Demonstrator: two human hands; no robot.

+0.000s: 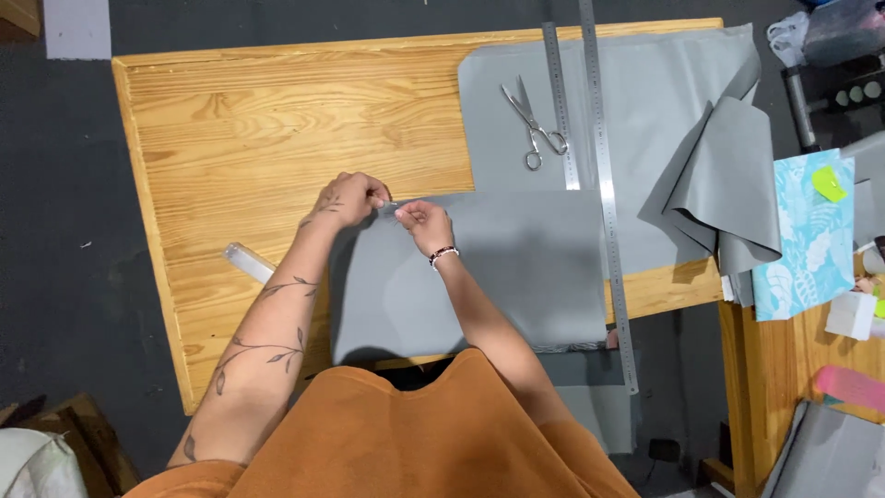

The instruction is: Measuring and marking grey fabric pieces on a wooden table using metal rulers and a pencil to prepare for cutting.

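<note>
Both hands meet at the top edge of the near grey fabric sheet [479, 277], which lies flat on the wooden table [277, 138], bottom edge at the table's near edge. Left hand [348, 200] has fingers pinched together on the sheet's top-left corner. Right hand [422, 223] has fingertips pinched on a small thin item at the same edge, too small to tell what. The hands are just beside each other, almost touching.

Packages and labels: blue-and-white leaf-print sheet [811, 240] on the side table to the right, with a small lime-green note [829, 183] stuck near its top. White box [851, 314] and pink block [850, 385] below it. Pale rectangle [76, 28] on the dark floor, top left.

Edges and room: left half of the table is bare wood, open as far as its raised rim. Clear plastic tube [249, 262] sits by the left forearm. Two steel rulers: the short one [560, 106] beside the scissors [533, 124] on the far grey fabric [645, 101], the long one [608, 203] running along the near sheet's right edge and past the table's front. Folded grey fabric [728, 194] crowds the right end.
</note>
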